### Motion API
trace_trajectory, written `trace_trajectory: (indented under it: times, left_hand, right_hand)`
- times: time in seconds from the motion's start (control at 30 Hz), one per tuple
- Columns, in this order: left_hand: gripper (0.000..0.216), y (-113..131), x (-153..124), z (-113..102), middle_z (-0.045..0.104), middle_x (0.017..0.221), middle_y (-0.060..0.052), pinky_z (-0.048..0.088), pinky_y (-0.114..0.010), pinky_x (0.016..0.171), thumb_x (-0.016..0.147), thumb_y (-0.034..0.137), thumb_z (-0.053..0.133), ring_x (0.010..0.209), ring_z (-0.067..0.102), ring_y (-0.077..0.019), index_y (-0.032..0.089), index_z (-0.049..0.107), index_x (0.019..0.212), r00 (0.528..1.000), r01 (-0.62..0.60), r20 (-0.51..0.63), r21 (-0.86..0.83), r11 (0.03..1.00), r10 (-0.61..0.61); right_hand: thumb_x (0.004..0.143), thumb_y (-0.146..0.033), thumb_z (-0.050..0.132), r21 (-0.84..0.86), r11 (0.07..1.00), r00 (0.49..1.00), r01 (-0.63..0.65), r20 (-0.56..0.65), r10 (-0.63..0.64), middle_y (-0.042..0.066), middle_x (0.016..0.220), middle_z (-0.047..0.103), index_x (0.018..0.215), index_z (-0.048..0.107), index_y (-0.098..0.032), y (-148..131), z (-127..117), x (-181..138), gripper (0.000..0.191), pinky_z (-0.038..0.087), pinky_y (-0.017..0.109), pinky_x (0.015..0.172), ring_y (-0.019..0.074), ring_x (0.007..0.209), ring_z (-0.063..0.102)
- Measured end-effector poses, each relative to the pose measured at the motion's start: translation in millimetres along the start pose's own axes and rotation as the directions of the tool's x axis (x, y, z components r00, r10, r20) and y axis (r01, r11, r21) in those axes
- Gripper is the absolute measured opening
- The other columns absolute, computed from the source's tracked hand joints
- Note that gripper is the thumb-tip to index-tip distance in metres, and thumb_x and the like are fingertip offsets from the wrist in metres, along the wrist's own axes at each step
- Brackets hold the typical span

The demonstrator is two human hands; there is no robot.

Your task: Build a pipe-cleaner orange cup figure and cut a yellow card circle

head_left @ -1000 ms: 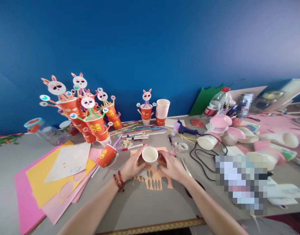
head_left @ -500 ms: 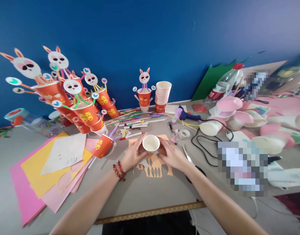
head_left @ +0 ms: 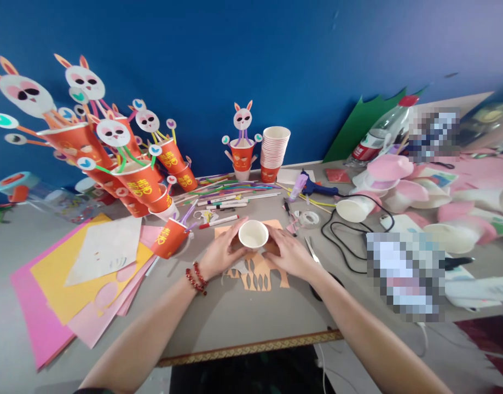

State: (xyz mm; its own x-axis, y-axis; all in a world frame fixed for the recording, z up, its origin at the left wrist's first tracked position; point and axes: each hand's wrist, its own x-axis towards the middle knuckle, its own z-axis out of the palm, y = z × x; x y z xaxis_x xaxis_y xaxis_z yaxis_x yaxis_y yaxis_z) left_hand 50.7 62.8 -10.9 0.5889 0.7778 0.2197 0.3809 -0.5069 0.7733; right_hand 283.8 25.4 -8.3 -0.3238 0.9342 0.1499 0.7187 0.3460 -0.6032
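A paper cup (head_left: pixel 253 234), white inside, stands upright at the middle of the grey table (head_left: pixel 243 323). My left hand (head_left: pixel 220 254) wraps its left side and my right hand (head_left: pixel 290 254) wraps its right side, so both hold it. Under the cup lies a sheet of orange paper (head_left: pixel 259 276) with leaf-shaped holes cut out. A red bead bracelet (head_left: pixel 196 278) circles my left wrist. An orange cup (head_left: pixel 169 239) lies tipped just left of my left hand.
Orange cups with paper rabbit heads (head_left: pixel 123 175) crowd the back left; another rabbit cup (head_left: pixel 242 150) and a cup stack (head_left: pixel 273 150) stand behind. Markers and straws (head_left: pixel 226 200), a blue glue gun (head_left: pixel 312 189), scissors (head_left: pixel 312 253), tape (head_left: pixel 308 219), coloured paper sheets (head_left: pixel 82 273), pink-and-white cups (head_left: pixel 399 191).
The camera has tilted down and shifted, so the table's contents sit higher in the picture. Both hands stay wrapped round the cup in the same place.
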Motion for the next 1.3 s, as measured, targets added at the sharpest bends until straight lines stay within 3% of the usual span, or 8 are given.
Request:
trace_trajectory:
  times: [0.2, 0.4, 0.57, 0.7, 0.87, 1.07, 1.3]
  left_hand:
    - [0.076, 3.0, -0.6, 1.4, 0.040, 0.156, -0.011, 0.039, -0.045, 0.114, 0.088, 0.028, 0.064, 0.140, 0.043, -0.0293, 0.025, 0.026, 0.153, 1.000, 0.027, -0.010, -0.020, 0.999, -0.027]
    - [0.079, -2.5, 0.0, -3.0, 0.032, 0.160, -0.009, 0.032, -0.047, 0.119, 0.085, 0.021, 0.063, 0.146, 0.034, -0.0287, 0.025, 0.024, 0.154, 0.999, -0.026, 0.032, -0.115, 0.993, 0.030]
    - [0.084, -19.6, -1.6, -1.9, 0.033, 0.160, -0.005, 0.032, -0.045, 0.119, 0.075, 0.002, 0.044, 0.146, 0.033, -0.0240, 0.025, 0.026, 0.153, 0.995, -0.052, 0.060, -0.304, 0.951, 0.073]
    - [0.086, -18.9, -2.0, -1.5, 0.040, 0.156, -0.004, 0.033, -0.045, 0.119, 0.070, -0.002, 0.040, 0.144, 0.038, -0.0237, 0.025, 0.032, 0.151, 0.996, -0.084, 0.020, -0.262, 0.961, 0.092]
    - [0.080, -8.3, -0.8, -4.7, 0.051, 0.148, -0.007, 0.036, -0.045, 0.117, 0.071, -0.002, 0.039, 0.138, 0.046, -0.0237, 0.023, 0.038, 0.147, 0.992, -0.122, 0.005, -0.158, 0.980, 0.124]
    - [0.074, -7.1, -1.8, -4.5, 0.054, 0.144, -0.009, 0.041, -0.043, 0.113, 0.076, 0.001, 0.042, 0.133, 0.051, -0.0251, 0.021, 0.037, 0.147, 0.991, -0.132, 0.001, -0.106, 0.986, 0.133]
    - [0.081, -0.3, -9.1, -7.1, 0.037, 0.156, -0.015, 0.037, -0.050, 0.114, 0.086, 0.026, 0.062, 0.141, 0.039, -0.0320, 0.023, 0.018, 0.154, 0.991, -0.131, -0.024, -0.131, 0.983, 0.129]
  right_hand:
    - [0.091, -0.026, 0.054, 0.054, 0.982, 0.976, 0.179, -0.132, -0.171, 0.012, 0.155, 0.039, 0.156, 0.018, -0.026, -12.7, -7.5, -4.6, 0.075, 0.042, 0.049, 0.108, 0.0302, 0.138, 0.043]
    - [0.098, -0.026, 0.047, -0.054, 0.972, 0.966, 0.230, -0.113, -0.234, 0.009, 0.155, 0.040, 0.148, 0.038, -0.030, -17.2, -3.2, -1.8, 0.051, 0.037, 0.050, 0.114, 0.0280, 0.141, 0.041]
    - [0.098, -0.026, 0.049, -0.080, 0.972, 0.971, 0.220, -0.081, -0.226, 0.009, 0.157, 0.036, 0.145, 0.042, -0.031, -13.6, -2.1, -1.4, 0.048, 0.039, 0.048, 0.112, 0.0285, 0.141, 0.039]
    - [0.097, -0.026, 0.050, -0.092, 0.971, 0.971, 0.221, -0.071, -0.227, 0.009, 0.156, 0.037, 0.142, 0.045, -0.031, -13.4, -4.1, -2.0, 0.046, 0.041, 0.048, 0.111, 0.0289, 0.140, 0.041]
    - [0.096, -0.028, 0.051, -0.114, 0.968, 0.972, 0.222, -0.054, -0.229, 0.010, 0.154, 0.040, 0.139, 0.049, -0.029, -14.9, -6.7, -1.8, 0.043, 0.043, 0.048, 0.109, 0.0303, 0.139, 0.042]
    - [0.096, -0.030, 0.053, -0.137, 0.969, 0.972, 0.207, -0.081, -0.219, 0.013, 0.153, 0.040, 0.128, 0.056, -0.025, -15.9, -2.9, -1.9, 0.033, 0.045, 0.046, 0.107, 0.0303, 0.138, 0.044]
    - [0.093, -0.021, 0.054, -0.155, 0.961, 0.964, 0.230, -0.099, -0.246, 0.011, 0.154, 0.040, 0.140, 0.048, -0.026, -12.8, 2.5, -2.4, 0.047, 0.045, 0.046, 0.107, 0.0296, 0.137, 0.045]
